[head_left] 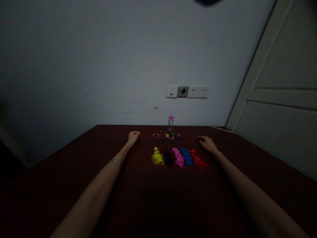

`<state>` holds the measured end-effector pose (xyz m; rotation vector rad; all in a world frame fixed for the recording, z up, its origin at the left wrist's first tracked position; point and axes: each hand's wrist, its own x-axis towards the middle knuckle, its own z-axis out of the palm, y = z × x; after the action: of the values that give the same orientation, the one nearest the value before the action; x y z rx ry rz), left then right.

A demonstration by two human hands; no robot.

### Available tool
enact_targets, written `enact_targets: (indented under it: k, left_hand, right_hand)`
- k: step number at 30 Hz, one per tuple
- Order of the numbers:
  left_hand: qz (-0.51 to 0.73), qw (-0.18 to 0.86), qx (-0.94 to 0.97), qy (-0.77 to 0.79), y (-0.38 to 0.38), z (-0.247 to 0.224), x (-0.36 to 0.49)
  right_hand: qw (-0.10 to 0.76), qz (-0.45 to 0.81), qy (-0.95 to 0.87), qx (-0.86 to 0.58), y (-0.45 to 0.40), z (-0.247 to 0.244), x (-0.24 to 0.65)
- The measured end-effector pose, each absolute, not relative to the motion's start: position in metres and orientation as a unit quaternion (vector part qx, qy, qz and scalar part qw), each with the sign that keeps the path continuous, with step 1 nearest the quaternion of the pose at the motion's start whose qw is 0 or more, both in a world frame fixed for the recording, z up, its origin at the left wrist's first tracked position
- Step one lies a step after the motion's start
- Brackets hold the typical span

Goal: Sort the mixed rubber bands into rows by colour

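Observation:
My left hand (133, 137) rests on the dark table, left of the small loops, its fingers curled together; whether anything is inside is too small to tell. On the right, my right hand (207, 143) lies with bent fingers slightly apart and nothing visible in them. Between the hands are separate piles of small loops: yellow (157, 156), black (168, 158), pink (178, 157), blue (186, 156) and red (197, 159). Behind them lies a mixed-colour row of loops (167, 136). Neither hand touches a pile.
A clear bottle with a pink cap (170, 122) stands near the back edge of the table (138, 195). Wall sockets (198, 92) are above it. A pale door (279, 96) is at the right, and a flat strip (223, 130) lies at the back right.

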<state>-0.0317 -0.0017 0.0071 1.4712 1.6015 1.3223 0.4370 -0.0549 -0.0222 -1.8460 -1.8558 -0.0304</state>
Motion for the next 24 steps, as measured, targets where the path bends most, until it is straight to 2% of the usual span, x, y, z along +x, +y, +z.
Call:
enact_targets:
  k: [11,24]
  left_hand:
    - [0.527,0.293,0.551,0.577,-0.006,0.003,-0.031]
    - [0.533,0.314,0.556,0.555,-0.006,0.0,-0.029]
  right_hand:
    - [0.331,0.052,-0.701,-0.63,-0.032,-0.017,0.396]
    - [0.242,0.02,-0.714,-0.656,-0.013,-0.01,0.373]
